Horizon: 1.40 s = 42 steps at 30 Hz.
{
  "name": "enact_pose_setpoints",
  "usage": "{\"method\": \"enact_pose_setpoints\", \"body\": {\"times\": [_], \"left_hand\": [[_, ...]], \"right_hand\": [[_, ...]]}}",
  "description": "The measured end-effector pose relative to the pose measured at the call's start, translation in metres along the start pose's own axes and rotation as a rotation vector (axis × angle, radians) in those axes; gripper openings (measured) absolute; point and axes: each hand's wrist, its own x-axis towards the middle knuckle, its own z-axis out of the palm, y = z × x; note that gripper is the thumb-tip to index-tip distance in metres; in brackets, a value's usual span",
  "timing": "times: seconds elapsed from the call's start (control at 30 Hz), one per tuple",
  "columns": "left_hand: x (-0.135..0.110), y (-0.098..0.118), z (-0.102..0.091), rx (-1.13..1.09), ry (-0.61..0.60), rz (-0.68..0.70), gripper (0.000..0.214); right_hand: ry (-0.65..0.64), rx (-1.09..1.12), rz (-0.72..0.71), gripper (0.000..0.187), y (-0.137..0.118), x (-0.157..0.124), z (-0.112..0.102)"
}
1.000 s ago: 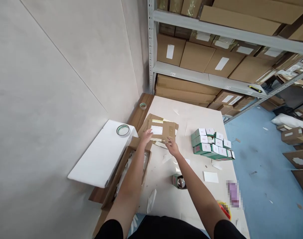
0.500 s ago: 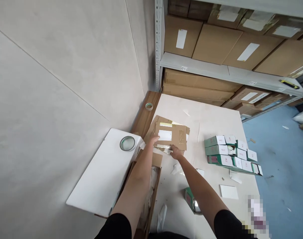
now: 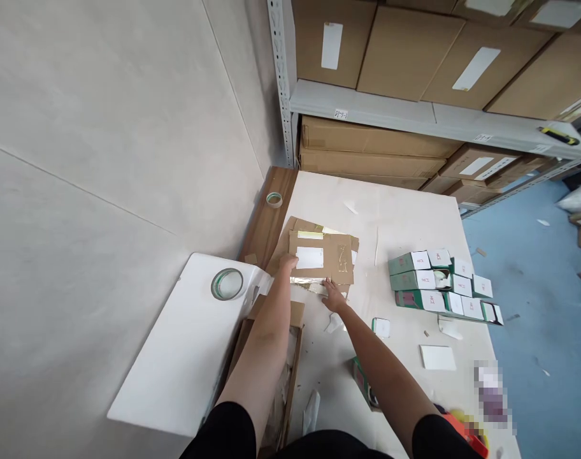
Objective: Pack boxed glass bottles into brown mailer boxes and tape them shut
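While the table point(image 3: 400, 204) carries small boxes point(image 3: 432, 299) along its right edge, the cardboard point(image 3: 330, 260) lies by its left edge; the left hand point(image 3: 286, 265), grip unclear, and the spread right hand point(image 3: 335, 297) touch it.

This was a packing storeroom: cartons point(image 3: 408, 54) filled metal shelving point(image 3: 381, 109) at one o'clock, a worktable point(image 3: 367, 280) at four.

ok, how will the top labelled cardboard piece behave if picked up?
The cardboard piece is probably fairly stiff: it looks flat, with straight edges. Likely light for its size, since it seems thin. Shiny tape along its near edge might make that side slippery.
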Motion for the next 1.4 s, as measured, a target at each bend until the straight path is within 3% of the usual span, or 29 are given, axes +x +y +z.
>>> {"method": "enact_pose_setpoints", "body": {"times": [0.1, 0.2, 0.3, 0.43, 0.6, 0.8, 0.93, 1.07, 1.23, 1.4], "left_hand": [[-0.01, 0.013, -0.012, -0.019, 0.003, -0.003, 0.027], [-0.028, 0.036, -0.022, -0.079, -0.052, 0.093, 0.017], [-0.053, 0.067, -0.03, -0.15, -0.161, 0.235, 0.014], [-0.098, 0.104, -0.045, -0.325, -0.357, 0.435, 0.019], [-0.162, 0.129, -0.065, -0.388, -0.432, 0.542, 0.029], [-0.245, 0.133, -0.064, -0.369, -0.353, 0.618, 0.041], [-0.298, 0.122, -0.043, -0.388, -0.295, 0.679, 0.05], [-0.345, 0.108, -0.004, -0.439, -0.292, 0.685, 0.054], [-0.396, 0.084, 0.066, -0.369, -0.181, 0.605, 0.056], [-0.444, 0.045, 0.126, -0.367, -0.113, 0.597, 0.061]], "right_hand": [[0.033, 0.056, 0.005, 0.083, 0.001, -0.002, -0.006], [0.14, 0.168, 0.045, 0.069, -0.001, -0.003, -0.021], [0.359, 0.303, 0.139, 0.062, -0.004, -0.006, -0.051], [0.708, 0.461, 0.244, 0.07, -0.001, -0.022, -0.11], [0.864, 0.684, 0.228, 0.077, 0.009, -0.076, -0.181], [0.817, 0.928, -0.12, 0.075, 0.019, -0.174, -0.228], [0.748, 1.062, -0.221, 0.066, 0.036, -0.243, -0.241], [0.683, 1.146, -0.245, 0.063, 0.068, -0.311, -0.238], [0.72, 1.209, -0.237, 0.063, 0.118, -0.384, -0.213], [0.721, 1.168, -0.181, 0.06, 0.164, -0.441, -0.179]]}}
